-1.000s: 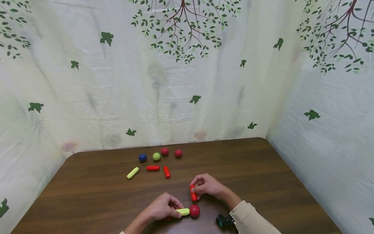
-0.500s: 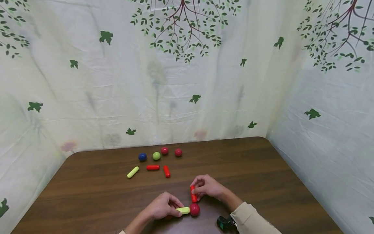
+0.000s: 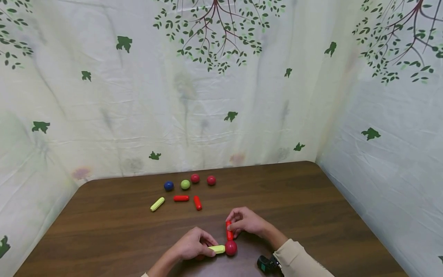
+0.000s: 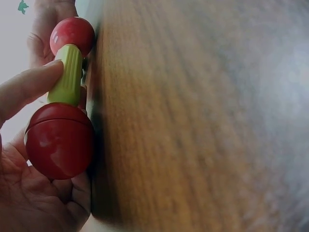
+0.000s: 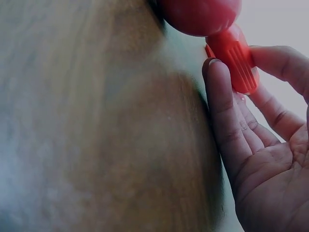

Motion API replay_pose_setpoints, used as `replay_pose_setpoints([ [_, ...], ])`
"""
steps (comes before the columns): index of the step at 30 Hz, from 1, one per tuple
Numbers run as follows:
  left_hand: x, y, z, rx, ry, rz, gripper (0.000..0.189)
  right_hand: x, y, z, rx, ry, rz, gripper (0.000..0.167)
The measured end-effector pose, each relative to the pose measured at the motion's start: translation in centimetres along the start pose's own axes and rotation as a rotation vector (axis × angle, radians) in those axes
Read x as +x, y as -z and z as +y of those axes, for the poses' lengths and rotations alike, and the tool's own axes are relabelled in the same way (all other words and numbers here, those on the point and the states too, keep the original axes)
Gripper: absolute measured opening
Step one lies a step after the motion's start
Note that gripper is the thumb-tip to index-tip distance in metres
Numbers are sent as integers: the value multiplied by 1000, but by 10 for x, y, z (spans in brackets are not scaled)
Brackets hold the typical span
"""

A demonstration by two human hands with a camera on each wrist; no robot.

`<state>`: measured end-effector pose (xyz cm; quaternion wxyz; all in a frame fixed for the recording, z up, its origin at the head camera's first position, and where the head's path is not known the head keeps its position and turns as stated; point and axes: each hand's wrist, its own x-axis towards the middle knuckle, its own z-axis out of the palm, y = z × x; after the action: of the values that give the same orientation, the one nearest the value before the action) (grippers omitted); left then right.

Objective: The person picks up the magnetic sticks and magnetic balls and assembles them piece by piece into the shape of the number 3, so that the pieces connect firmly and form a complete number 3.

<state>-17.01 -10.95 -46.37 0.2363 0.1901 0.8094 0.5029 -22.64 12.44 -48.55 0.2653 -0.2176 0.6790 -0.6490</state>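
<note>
Pinching a yellow-green rod (image 3: 217,249) in our left grip (image 3: 194,244) and a red rod (image 3: 229,232) in our right grip (image 3: 247,221), we hold both against 1 red ball (image 3: 230,248) on our side of the tabletop (image 3: 104,231).

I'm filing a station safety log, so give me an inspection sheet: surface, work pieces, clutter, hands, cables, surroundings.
Surface: brown wood-grain tabletop, rounded far corners.
Work pieces: yellow-green ribbed rod with a red ball at each end; red rod against the right one.
Clutter: loose toward the far edge lie blue ball, light-green ball, two red balls, another yellow-green rod, two red rods.
Hands: left hand holds the yellow-green ribbed rod; right hand pinches the red rod.
Cables: nothing seen.
Surroundings: pale creased cloth backdrop with tree and leaf pattern; black device at right wrist.
</note>
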Motion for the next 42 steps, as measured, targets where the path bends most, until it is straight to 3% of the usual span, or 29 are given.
replay_pose_setpoints([
  [6, 0, 0, 1, -7, 9, -6, 12, 0, 1, -1, -5, 25, -24, 21],
  [42, 1, 2, 0, -7, 4, -16, 14, 4, 1, -3, -42, 2, -35, 21],
])
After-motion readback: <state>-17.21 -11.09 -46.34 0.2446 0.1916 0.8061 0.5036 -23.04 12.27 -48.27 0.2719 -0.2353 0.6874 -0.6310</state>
